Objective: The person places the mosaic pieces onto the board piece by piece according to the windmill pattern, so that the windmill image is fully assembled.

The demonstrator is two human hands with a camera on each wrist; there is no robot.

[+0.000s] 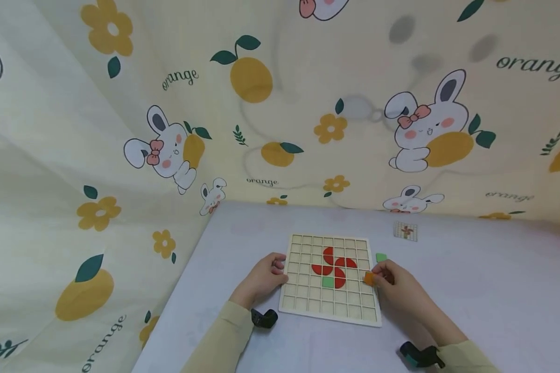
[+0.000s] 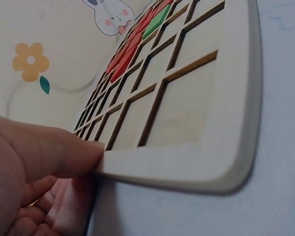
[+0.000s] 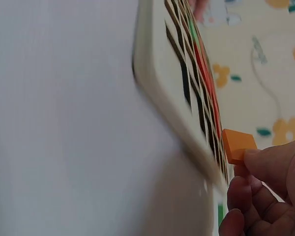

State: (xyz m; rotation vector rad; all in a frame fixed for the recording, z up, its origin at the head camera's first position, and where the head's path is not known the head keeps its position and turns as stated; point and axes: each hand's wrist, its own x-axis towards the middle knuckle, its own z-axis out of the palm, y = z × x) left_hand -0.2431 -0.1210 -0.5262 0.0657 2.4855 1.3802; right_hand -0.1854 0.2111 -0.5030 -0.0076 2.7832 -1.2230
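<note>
A square wooden grid board (image 1: pixel 330 319) lies on the table between the hands. Several red quarter-round pieces (image 1: pixel 328 255) form a pinwheel in its middle cells, and a green square tile (image 1: pixel 327 282) fills a cell below them. At the board's left edge, my left hand (image 1: pixel 263 277) grips the rim, its thumb (image 2: pixel 73 155) on top and the other fingers curled at the side. My right hand (image 1: pixel 399 284) pinches an orange square tile (image 3: pixel 237 145) between thumb and finger, over the board's right edge.
A loose green tile (image 1: pixel 381 257) lies just beyond the right hand, beside the board. Farther back is a small pattern card (image 1: pixel 405 231) showing a red pinwheel. A printed cloth (image 1: pixel 298 93) with rabbits and oranges hangs behind and to the left of the table.
</note>
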